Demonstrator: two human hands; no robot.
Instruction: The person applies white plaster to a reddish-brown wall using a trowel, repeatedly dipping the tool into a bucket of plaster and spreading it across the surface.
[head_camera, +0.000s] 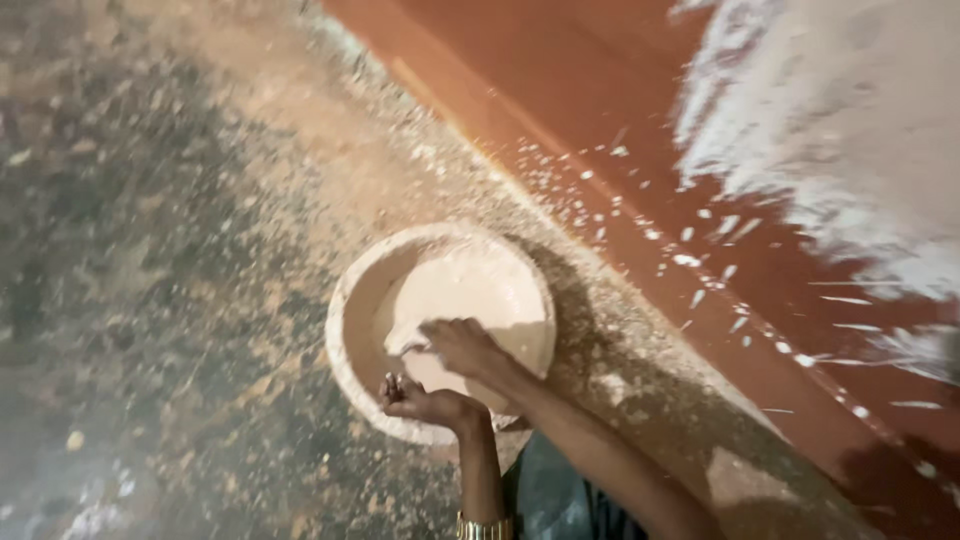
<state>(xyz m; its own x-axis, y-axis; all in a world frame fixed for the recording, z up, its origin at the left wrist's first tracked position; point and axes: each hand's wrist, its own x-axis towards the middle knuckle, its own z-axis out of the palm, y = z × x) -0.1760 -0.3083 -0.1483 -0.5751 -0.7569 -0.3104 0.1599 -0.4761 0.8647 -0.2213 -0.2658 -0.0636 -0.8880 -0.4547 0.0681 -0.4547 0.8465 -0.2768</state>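
Observation:
A round shallow pan (345, 320) stands on rough ground and holds thick white paste (470, 285). My right hand (462, 345) reaches into the pan from the near side. Its fingers are bent around what looks like a small flat blade (408, 349) pressed into the paste, though blur hides its shape. My left hand (418, 401) sits at the pan's near rim with its fingers curled over the edge. A gold band (485, 527) circles my left wrist.
A red-brown wall (560, 90) runs diagonally along the right, speckled with white splashes. A broad white-coated patch (840, 130) covers its upper right. Gritty, dusty ground (170, 250) with small stones lies to the left. Dark cloth (555, 500) shows at the bottom.

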